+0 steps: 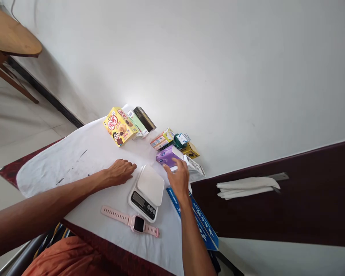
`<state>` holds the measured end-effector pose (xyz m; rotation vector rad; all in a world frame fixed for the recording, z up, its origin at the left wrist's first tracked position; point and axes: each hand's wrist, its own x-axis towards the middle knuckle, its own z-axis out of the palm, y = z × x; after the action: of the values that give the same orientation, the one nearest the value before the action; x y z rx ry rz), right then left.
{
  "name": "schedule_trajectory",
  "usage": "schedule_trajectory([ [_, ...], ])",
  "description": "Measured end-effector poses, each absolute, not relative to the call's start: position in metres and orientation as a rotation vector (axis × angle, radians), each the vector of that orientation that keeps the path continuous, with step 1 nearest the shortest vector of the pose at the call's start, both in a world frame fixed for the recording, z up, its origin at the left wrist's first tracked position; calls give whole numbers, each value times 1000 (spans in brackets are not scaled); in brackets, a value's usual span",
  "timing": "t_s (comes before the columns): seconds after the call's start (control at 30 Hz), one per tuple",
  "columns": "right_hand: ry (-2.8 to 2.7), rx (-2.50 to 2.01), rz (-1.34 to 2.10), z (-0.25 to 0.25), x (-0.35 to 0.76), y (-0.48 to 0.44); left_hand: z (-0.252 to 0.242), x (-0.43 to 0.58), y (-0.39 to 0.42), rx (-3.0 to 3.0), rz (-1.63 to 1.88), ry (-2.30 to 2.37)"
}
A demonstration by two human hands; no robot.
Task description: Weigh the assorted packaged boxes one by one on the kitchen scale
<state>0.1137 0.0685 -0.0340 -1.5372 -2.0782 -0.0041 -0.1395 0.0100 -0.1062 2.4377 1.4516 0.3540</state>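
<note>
My left hand rests on the white cloth, its fingers bent, just left of a white digital scale; whether it holds anything is hidden. My right hand is at the near side of a purple box, thumb and fingers apart around its near edge. Nothing lies on the scale's plate. Below the scale is a pink-strapped watch. A yellow snack box stands beyond my left hand, beside a pale green box and a black box.
Behind the purple box are an orange-and-white box, a green item and a yellow box. A white printed box and a blue box lie at the right. The wall borders the table.
</note>
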Motion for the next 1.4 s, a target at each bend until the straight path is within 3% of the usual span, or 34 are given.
schedule_trajectory([
  [0.13,-1840,-1750,-204,-31,210,15,-111,-137,12,2454,355,1470],
  [0.33,-1701,-1915,29,-60,283,-30,-104,-136,10,2408,335,1515],
  [0.5,-1800,-1867,5,-65,294,-41,-101,-138,10,2388,327,1533],
  [0.73,-1812,-1912,16,-44,271,-59,-104,-139,10,2366,370,1517],
  [0.97,-1953,-1649,57,-21,192,-56,-108,-139,11,2398,335,1526],
  [1.4,-2229,-1496,201,-64,128,-43,-105,-140,8,2427,384,1462],
])
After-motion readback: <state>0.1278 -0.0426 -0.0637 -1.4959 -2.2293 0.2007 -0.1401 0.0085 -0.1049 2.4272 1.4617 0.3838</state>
